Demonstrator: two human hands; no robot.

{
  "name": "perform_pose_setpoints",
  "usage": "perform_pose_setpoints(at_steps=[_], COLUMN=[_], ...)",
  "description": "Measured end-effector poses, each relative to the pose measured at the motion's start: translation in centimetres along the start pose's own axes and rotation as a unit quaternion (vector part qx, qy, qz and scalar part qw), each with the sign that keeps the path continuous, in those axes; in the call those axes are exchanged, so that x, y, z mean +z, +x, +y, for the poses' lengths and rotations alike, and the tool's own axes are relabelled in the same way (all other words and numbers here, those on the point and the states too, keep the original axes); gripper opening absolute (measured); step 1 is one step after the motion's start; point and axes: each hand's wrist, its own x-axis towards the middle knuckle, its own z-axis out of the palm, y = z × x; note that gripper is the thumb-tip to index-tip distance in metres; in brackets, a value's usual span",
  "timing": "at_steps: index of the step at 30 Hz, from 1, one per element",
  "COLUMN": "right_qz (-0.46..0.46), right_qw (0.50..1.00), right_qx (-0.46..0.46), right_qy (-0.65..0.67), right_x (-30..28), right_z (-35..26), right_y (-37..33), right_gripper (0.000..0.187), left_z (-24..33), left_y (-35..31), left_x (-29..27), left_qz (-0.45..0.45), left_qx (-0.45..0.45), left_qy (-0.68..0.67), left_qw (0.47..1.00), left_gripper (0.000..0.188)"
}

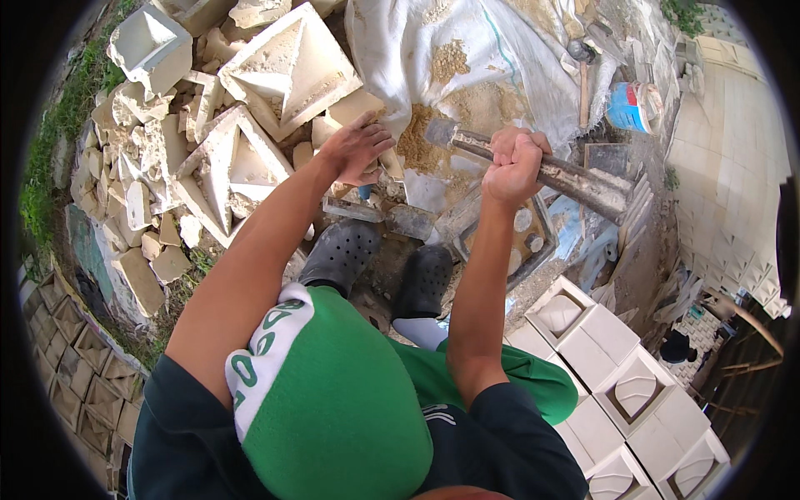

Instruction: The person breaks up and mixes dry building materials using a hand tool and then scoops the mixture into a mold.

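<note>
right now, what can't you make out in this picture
All in the head view:
- Left hand: its palm and whatever the palm touches, hidden by the back of the hand.
- Tool: its gripped stretch, covered by the right hand.
- Pale blocks, lower right: the stack's far end, cut off by the picture's edge.
- Distant person: too small to tell what they are doing.

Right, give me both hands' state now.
Left hand: fingers bent by a pale chunk; whether it holds anything cannot be told.
Right hand: closed around a long tool.
</note>
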Motion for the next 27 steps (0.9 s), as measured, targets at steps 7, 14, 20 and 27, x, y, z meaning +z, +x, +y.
perform_pose_setpoints(at_steps=[7, 14, 20, 27], right_qz=[0.001, -0.023, -0.036, -0.046], right_qw=[0.961, 0.998, 0.999, 0.994], right_qx=[-0.094, -0.012, 0.002, 0.062], right_qy=[-0.261, -0.061, -0.020, -0.077], right_x=[-0.5, 1.8, 3.0, 0.0], right_z=[1.8, -4.8, -9.9, -0.9], right_y=[0.0, 1.8, 1.6, 0.3], right_gripper=[0.030, 0.034, 0.034, 0.020], left_z=[0.5, 0.2, 0.6, 1.4], left_y=[0.6, 0.3, 0.0, 0.2], left_x=[0.9, 0.9, 0.4, 1.0], left_qz=[0.018, 0.012, -0.007, -0.002], left_qx=[0.008, 0.002, -0.003, 0.011], left_qy=[-0.009, -0.026, -0.001, 0.003], left_qw=[1.000, 1.000, 1.000, 1.000], left_gripper=[0.062, 0.062, 0.061, 0.063])
